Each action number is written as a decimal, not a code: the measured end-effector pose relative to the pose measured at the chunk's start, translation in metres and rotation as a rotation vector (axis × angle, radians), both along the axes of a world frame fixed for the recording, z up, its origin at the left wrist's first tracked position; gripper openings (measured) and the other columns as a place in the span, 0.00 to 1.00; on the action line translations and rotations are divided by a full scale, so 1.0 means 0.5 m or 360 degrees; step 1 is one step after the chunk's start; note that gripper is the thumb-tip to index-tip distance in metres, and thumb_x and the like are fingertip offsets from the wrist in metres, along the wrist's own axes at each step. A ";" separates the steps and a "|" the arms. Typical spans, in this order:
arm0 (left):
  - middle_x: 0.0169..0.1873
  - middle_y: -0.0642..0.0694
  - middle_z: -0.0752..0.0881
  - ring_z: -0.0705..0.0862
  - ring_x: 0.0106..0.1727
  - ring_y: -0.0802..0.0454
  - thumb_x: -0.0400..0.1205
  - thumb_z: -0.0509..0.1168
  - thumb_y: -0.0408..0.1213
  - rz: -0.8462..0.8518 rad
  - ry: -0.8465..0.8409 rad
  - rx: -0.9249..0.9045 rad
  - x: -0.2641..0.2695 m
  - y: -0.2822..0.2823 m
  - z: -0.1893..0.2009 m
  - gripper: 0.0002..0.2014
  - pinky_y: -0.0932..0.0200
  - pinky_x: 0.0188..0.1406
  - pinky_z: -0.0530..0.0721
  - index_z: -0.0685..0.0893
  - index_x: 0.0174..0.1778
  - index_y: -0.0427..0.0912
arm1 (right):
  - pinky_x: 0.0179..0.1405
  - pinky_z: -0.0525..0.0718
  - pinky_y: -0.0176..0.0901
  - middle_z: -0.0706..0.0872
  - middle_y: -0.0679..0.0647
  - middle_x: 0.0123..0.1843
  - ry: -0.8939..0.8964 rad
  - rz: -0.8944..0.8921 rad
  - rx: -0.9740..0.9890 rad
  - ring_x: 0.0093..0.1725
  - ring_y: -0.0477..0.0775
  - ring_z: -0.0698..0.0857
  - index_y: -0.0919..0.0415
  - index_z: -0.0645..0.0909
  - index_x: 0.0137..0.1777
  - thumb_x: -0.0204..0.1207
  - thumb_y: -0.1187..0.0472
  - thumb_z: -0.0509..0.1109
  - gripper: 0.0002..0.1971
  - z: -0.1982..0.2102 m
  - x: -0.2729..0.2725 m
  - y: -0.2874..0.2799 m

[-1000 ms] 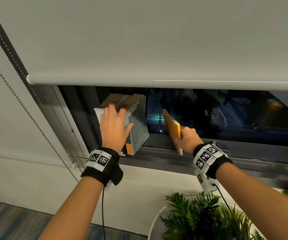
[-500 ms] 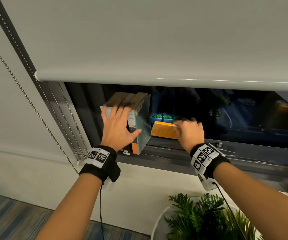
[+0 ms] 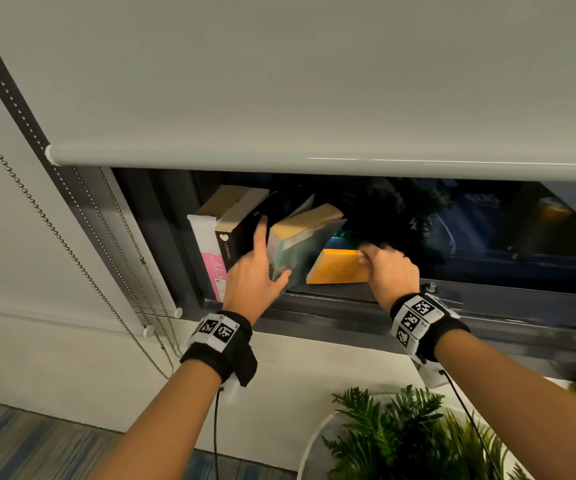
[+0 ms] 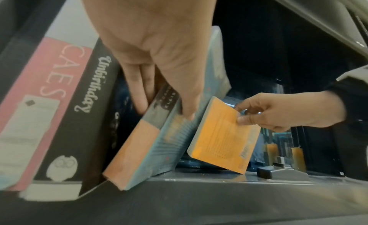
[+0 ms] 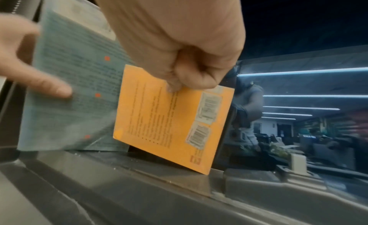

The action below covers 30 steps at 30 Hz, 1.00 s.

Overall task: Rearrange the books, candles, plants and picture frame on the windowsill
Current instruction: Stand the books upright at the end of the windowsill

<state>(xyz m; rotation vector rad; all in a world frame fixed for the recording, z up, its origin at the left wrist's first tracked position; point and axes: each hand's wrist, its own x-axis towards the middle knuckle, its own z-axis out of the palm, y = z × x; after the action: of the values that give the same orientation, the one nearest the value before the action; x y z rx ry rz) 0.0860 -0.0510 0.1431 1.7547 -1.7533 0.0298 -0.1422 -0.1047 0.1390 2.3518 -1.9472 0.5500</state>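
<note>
On the dark windowsill (image 3: 487, 306) a white-and-pink book (image 3: 206, 251) and a black book (image 3: 231, 237) stand upright at the left end. My left hand (image 3: 258, 268) grips a teal book (image 3: 300, 247), which leans to the right away from them. In the left wrist view the fingers (image 4: 139, 86) lie along its spine and the thumb presses its cover. My right hand (image 3: 387, 268) pinches the top edge of a small orange book (image 3: 335, 271). That book is tilted, one corner on the sill (image 5: 139, 189), just right of the teal book (image 5: 75, 86).
A roller blind (image 3: 314, 81) hangs low over the window, and its bead chains (image 3: 71, 254) drop at the left. A small latch (image 3: 430, 287) sticks up from the sill right of the orange book. A leafy potted plant (image 3: 400, 434) stands below, under my right arm.
My left hand went from resting flat on the books to gripping the teal book, which tipped rightward. My right hand brought the orange book down onto the sill beside it.
</note>
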 end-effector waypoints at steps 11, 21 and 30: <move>0.59 0.49 0.86 0.87 0.52 0.43 0.80 0.66 0.49 0.0031 -0.0426 0.0106 -0.032 -0.018 -0.024 0.20 0.52 0.43 0.82 0.79 0.67 0.50 | 0.42 0.79 0.52 0.84 0.64 0.45 -0.0437 -0.0080 0.0057 0.47 0.71 0.84 0.57 0.73 0.60 0.80 0.57 0.61 0.11 0.036 -0.048 0.017; 0.58 0.43 0.86 0.83 0.61 0.41 0.63 0.72 0.24 -0.0224 -0.0781 -0.0620 -0.053 -0.033 0.044 0.30 0.43 0.69 0.75 0.83 0.64 0.42 | 0.40 0.73 0.42 0.86 0.60 0.38 -0.0807 -0.0257 -0.0208 0.43 0.70 0.84 0.57 0.76 0.42 0.74 0.50 0.65 0.10 0.077 -0.096 0.023; 0.54 0.39 0.88 0.85 0.56 0.40 0.68 0.75 0.29 -0.0308 -0.1165 -0.0472 -0.020 -0.034 0.017 0.18 0.44 0.65 0.78 0.87 0.55 0.37 | 0.36 0.77 0.45 0.86 0.62 0.40 -0.0593 0.0067 -0.0327 0.41 0.67 0.86 0.61 0.78 0.50 0.76 0.63 0.65 0.05 0.085 -0.072 0.058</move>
<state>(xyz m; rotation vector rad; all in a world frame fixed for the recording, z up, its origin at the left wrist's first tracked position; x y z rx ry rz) 0.0760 -0.0682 0.1516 1.4329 -2.2628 0.8997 -0.1779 -0.0755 0.1816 2.2929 -1.8596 1.2045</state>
